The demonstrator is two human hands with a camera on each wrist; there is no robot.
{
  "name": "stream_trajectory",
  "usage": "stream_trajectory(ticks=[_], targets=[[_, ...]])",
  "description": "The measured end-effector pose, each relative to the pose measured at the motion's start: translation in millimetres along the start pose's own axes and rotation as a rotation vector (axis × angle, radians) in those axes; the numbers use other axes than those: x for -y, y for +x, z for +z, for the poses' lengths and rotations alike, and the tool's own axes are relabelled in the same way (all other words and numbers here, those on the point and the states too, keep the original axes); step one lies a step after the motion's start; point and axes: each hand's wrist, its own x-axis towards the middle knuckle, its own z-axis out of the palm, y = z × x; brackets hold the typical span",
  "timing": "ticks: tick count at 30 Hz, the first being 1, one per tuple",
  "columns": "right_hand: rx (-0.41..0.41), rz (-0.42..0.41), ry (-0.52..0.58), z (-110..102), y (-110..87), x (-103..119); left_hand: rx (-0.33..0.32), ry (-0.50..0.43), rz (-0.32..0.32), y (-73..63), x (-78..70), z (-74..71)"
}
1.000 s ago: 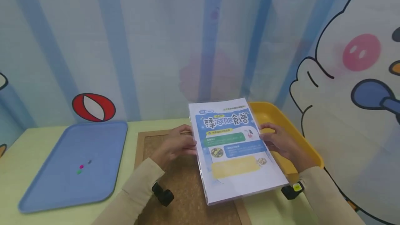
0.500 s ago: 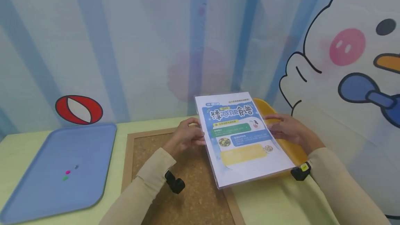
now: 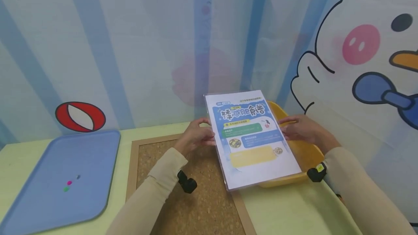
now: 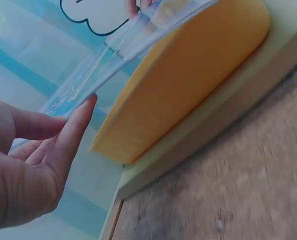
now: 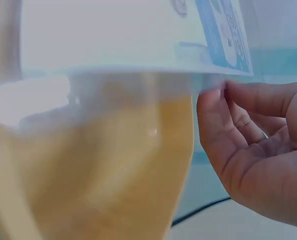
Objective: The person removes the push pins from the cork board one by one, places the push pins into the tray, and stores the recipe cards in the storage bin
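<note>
A printed sheet [image 3: 251,171] in a clear sleeve, with a blue header, Chinese title and coloured text blocks, is held up between both hands. My left hand [image 3: 197,136] pinches its left edge; in the left wrist view the thumb lies on one face and the fingers [image 4: 76,127] behind. On the right edge, my right hand [image 3: 303,130] pinches the sleeve between thumb and fingertips, as the right wrist view [image 5: 258,135] shows. The sheet is tilted and overlaps a yellow bin [image 3: 311,155] and the right side of a framed cork board [image 3: 192,198] in the head view.
On the left of the pale table [image 3: 277,209] lies a blue tray [image 3: 88,155] holding a pink pin [image 3: 69,182], a green pin [image 3: 66,189] and a small dark piece [image 3: 78,177]. A patterned curtain [image 3: 147,46] hangs behind.
The sheet and both hands have shifted right and away from me, further over the bin side, uncovering more cork board. The head view has turned slightly right. Both hands keep their hold.
</note>
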Motion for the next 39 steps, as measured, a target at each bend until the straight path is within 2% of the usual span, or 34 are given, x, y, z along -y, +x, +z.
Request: stream_trajectory(ticks=[6,13,17,22,26,31,39], targets=[[-0.098,0.02,-0.052,-15.6,12.6,-5.6,0.0,-0.003,0.012,12.9,-2.8,20.3],[-0.192,0.042,-0.07,-23.5,19.9,-4.9,0.027,-0.123,0.07,29.1,-2.7,38.5],[-0.275,0.084,-0.064,-29.1,22.4,-3.8,0.032,-0.167,0.113,36.0,-3.4,53.7],[-0.356,0.144,-0.028,-34.9,26.6,-8.8,0.017,-0.174,0.112,43.8,-2.6,72.2],[-0.4,0.16,-0.005,-36.4,28.0,-16.0,-0.014,-0.136,0.1,48.2,-0.3,82.2],[-0.427,0.144,-0.046,-30.7,27.2,-20.7,-0.051,-0.066,0.095,47.2,1.9,86.2],[-0.471,0.186,-0.131,-16.9,31.3,-29.8,-0.143,0.119,0.113,53.2,9.6,95.9]])
